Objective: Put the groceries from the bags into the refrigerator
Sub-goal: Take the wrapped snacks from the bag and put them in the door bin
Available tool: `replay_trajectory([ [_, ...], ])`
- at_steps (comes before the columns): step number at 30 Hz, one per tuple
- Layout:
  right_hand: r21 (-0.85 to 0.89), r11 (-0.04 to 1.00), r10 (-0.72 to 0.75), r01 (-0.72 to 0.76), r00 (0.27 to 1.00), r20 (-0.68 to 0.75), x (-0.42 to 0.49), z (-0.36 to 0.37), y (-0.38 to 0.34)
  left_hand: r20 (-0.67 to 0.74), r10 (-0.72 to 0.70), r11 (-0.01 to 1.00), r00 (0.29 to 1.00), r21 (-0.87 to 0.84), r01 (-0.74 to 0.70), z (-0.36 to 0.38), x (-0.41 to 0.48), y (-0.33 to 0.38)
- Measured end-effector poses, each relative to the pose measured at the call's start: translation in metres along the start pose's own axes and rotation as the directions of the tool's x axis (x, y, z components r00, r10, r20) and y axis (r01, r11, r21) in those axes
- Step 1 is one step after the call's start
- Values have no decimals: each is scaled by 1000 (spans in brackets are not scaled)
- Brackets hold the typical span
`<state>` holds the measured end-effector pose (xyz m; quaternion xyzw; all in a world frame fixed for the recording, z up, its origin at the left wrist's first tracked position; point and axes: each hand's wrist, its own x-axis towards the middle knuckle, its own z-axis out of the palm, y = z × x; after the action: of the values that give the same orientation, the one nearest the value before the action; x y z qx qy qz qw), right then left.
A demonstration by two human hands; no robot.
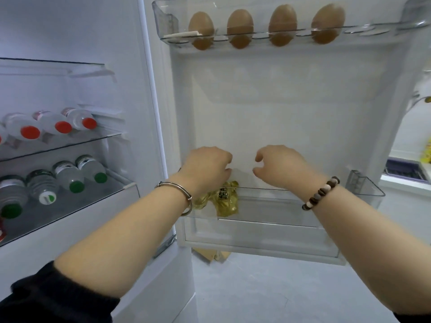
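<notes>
The left hand sits just left of the frame's centre with its fingers curled inward, and the right hand faces it just right of centre, thumb and fingers bent toward each other with a small gap between them. A faint, blurred translucent shape lies between the two hands, and it cannot be told whether either hand grips it or holds nothing. A silver bangle circles the left wrist and a bracelet of brown and pale beads circles the right. Just below the left hand a crumpled gold packet lies at the left end of the clear door bin, low in the middle of the frame. The bin hangs on the open refrigerator door, whose white inner panel fills the centre. Along the top edge four brown eggs stand in a row in the clear egg tray. At the left, inside the cabinet, bottles with red caps lie on one glass shelf and bottles with green caps lie on the shelf below. Under the door's lower edge a brown paper bag shows on the floor
</notes>
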<state>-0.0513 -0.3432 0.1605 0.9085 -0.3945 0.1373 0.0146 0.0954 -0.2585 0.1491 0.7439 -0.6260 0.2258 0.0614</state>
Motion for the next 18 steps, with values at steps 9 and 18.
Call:
replay_trajectory([
  [9,-89,996,-56,-3,757,-651,-91,2,107,-444,215,942,870,-142,-305,18,25,117],
  [18,-118,903,250,-414,728,-638,-213,-12,253,-550,417,787,723,-180,-590,-3,41,317],
])
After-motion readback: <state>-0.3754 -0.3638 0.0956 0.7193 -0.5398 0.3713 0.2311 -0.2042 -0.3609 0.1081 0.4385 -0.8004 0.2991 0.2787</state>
